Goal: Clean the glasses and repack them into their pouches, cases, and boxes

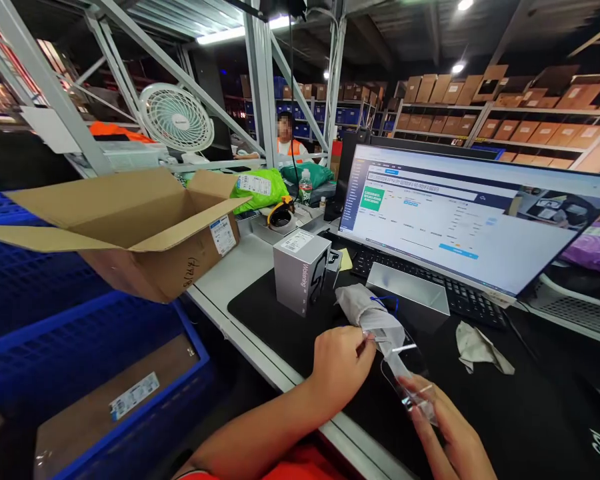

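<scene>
My left hand (341,363) is closed in a pinch on the middle of a small packet in clear plastic wrap (380,327), grey-white with a bit of blue showing. My right hand (443,420) grips the clear lower end of the same wrap between its fingers. The packet lies tilted over a black desk mat (280,320), just in front of a grey product box (300,270) that stands upright.
An open cardboard carton (130,227) overhangs the desk's left edge above blue crates (80,347). A wide monitor (470,213) and keyboard (430,280) stand behind the packet. A crumpled grey wrapper (480,347) lies right. A white fan (177,119), green bags and a seated person are farther back.
</scene>
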Demonstrator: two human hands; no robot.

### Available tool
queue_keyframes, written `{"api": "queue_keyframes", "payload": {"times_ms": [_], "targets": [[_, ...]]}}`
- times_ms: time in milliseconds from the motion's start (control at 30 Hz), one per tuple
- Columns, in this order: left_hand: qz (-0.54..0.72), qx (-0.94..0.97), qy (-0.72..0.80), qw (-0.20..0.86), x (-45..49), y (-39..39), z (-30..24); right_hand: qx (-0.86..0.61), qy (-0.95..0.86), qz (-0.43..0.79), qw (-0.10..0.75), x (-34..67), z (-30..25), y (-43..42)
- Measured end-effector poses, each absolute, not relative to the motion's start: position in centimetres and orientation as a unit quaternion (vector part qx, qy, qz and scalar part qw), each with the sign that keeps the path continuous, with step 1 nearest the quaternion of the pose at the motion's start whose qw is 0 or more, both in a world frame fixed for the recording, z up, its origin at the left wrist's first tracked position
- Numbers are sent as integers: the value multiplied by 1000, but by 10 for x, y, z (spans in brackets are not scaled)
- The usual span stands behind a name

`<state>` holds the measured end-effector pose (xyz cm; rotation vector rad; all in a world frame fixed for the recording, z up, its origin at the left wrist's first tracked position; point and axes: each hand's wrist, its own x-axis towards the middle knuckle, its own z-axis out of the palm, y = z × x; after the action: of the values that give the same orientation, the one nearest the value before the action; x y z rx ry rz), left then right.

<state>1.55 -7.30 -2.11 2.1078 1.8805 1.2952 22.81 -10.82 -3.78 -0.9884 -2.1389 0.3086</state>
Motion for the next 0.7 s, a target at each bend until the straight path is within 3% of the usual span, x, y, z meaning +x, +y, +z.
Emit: {"api": "queue_keyframes", "payload": {"times_ms": [333,467,700], "targets": [[491,795,325,-145,34,-88,-44,-420,-810,36,408,228,-49,-106],[527,755,379,-96,27,-92,-47,-423,-810,5,406,225,-50,-103],[557,721,407,-68,16,-92,-52,-359,-851,-181,338,217,-21,-92]]}}
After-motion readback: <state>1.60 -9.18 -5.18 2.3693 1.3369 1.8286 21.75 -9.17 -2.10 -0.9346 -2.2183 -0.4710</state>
